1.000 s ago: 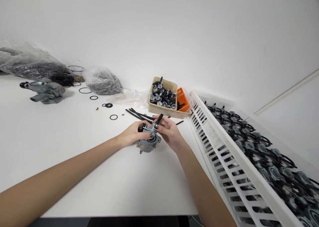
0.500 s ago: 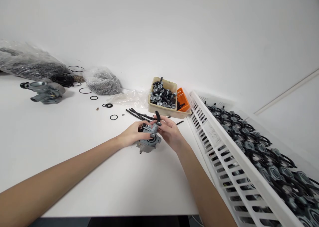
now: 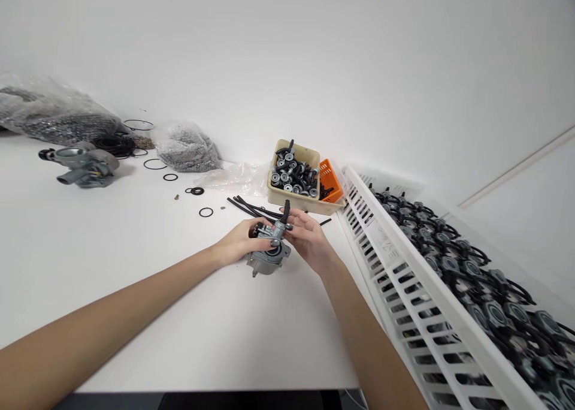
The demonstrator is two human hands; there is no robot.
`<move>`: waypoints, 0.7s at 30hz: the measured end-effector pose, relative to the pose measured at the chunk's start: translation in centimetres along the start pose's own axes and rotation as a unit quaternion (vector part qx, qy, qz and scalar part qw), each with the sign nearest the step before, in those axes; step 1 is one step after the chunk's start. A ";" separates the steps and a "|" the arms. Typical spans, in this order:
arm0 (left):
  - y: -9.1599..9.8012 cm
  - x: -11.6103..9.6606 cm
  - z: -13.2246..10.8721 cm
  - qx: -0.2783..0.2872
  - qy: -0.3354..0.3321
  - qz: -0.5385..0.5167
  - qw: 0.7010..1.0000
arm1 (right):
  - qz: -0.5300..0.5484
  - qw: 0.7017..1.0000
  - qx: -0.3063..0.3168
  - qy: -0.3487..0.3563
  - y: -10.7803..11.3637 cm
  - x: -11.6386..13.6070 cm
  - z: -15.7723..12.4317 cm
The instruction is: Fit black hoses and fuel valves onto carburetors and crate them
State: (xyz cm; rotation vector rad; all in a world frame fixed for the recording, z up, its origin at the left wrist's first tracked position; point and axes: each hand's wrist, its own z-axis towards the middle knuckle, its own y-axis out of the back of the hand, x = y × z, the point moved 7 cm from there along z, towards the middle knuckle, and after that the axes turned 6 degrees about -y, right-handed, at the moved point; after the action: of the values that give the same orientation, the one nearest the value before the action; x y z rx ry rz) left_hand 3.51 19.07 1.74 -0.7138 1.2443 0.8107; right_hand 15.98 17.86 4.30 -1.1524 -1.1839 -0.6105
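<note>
A small grey metal carburetor (image 3: 268, 255) rests on the white table (image 3: 135, 266) between my hands. My left hand (image 3: 242, 242) is closed round its left side, thumb on top. My right hand (image 3: 305, 237) pinches a short black rubber tube (image 3: 284, 211) that stands upright on the carburetor's top fitting, fingers curled against the right side.
A beige bin (image 3: 296, 176) of black and silver parts and an orange basket (image 3: 330, 181) stand behind my hands, with loose black tubes (image 3: 251, 207) and O-rings (image 3: 205, 212). Another carburetor (image 3: 83, 165) and plastic bags (image 3: 186, 146) lie far left. A white slatted crate (image 3: 404, 266) holds several carburetors on the right.
The black tube has swung from tilted right to upright on the carburetor's fitting and sits lower. Both hands stay round the carburetor.
</note>
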 end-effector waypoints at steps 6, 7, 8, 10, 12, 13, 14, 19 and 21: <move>0.0 0.1 0.0 0.001 0.002 -0.005 1.000 | -0.020 1.000 0.005 0.000 0.0 -0.2 0.0; -0.1 0.2 -0.1 0.003 0.005 -0.009 1.000 | -0.023 1.000 0.011 -0.003 -0.1 -0.3 0.0; -0.1 0.2 -0.1 0.005 0.006 -0.011 1.000 | -0.027 0.999 0.015 -0.007 -0.2 -0.4 0.0; -0.2 0.2 0.0 0.006 0.003 -0.011 1.000 | -0.033 0.999 0.016 -0.009 -0.4 -0.5 0.0; -0.3 0.1 0.0 0.008 -0.002 -0.010 1.000 | -0.036 0.999 0.013 -0.009 -0.4 -0.5 0.0; -0.3 0.0 0.0 0.010 -0.004 -0.010 1.000 | -0.038 0.999 0.012 -0.008 -0.5 -0.5 0.0; -0.4 0.0 -0.1 0.013 -0.006 -0.011 1.000 | -0.038 0.999 0.012 -0.006 -0.5 -0.5 0.0; -0.4 0.0 -0.2 0.016 -0.001 -0.003 1.000 | -0.035 0.999 0.005 -0.004 -0.6 -0.4 -0.1; -0.3 0.1 -0.2 0.008 0.005 0.005 1.000 | -0.039 0.999 -0.001 0.000 -0.5 -0.3 0.0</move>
State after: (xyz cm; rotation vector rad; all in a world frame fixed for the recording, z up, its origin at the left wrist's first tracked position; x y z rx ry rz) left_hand 3.71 18.77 1.59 -0.7002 1.2631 0.8054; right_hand 15.40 17.62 4.19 -1.1126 -1.2321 -0.6712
